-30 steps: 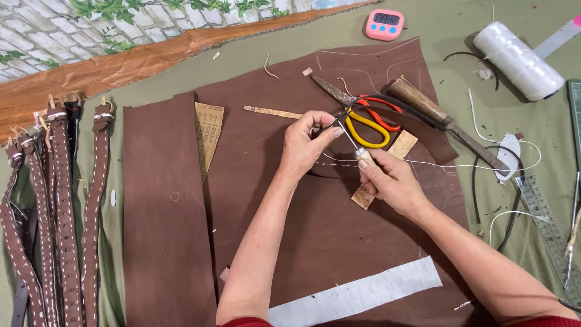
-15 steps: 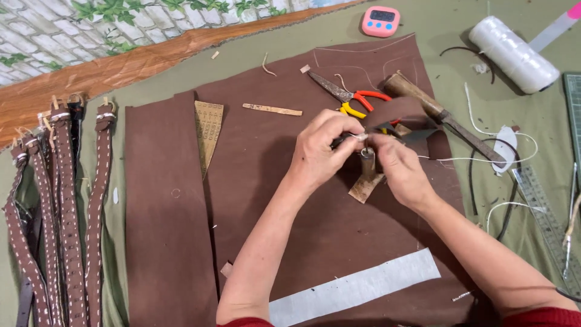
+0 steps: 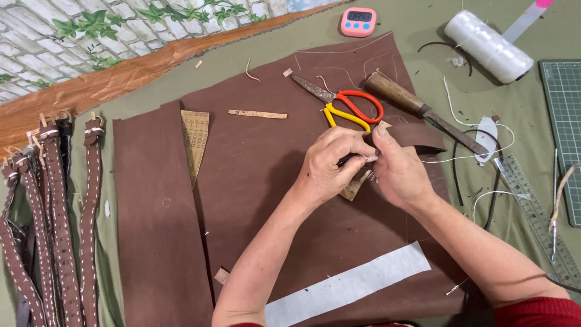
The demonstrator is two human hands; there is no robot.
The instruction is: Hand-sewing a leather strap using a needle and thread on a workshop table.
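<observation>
Over brown leather sheet [image 3: 260, 181], left hand [image 3: 330, 166] and right hand [image 3: 399, 172] now pressed together; 0.5 s ago slightly apart. Both pinch brown leather strip [image 3: 417, 136], fingertips closed on its end. Strip narrow, curved, running right from hands, just below scissors [image 3: 345, 106]. White thread [image 3: 466, 158] trails right.

Both hands [image 3: 363, 166] pinching a brown strap [image 3: 417, 136] over brown fabric [image 3: 254, 175]

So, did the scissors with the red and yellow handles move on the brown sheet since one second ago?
No. The scissors lie as before, their tip pointing up-left, just left of the wooden-handled tool and below the pink timer. Only the camera view shifted.
</observation>
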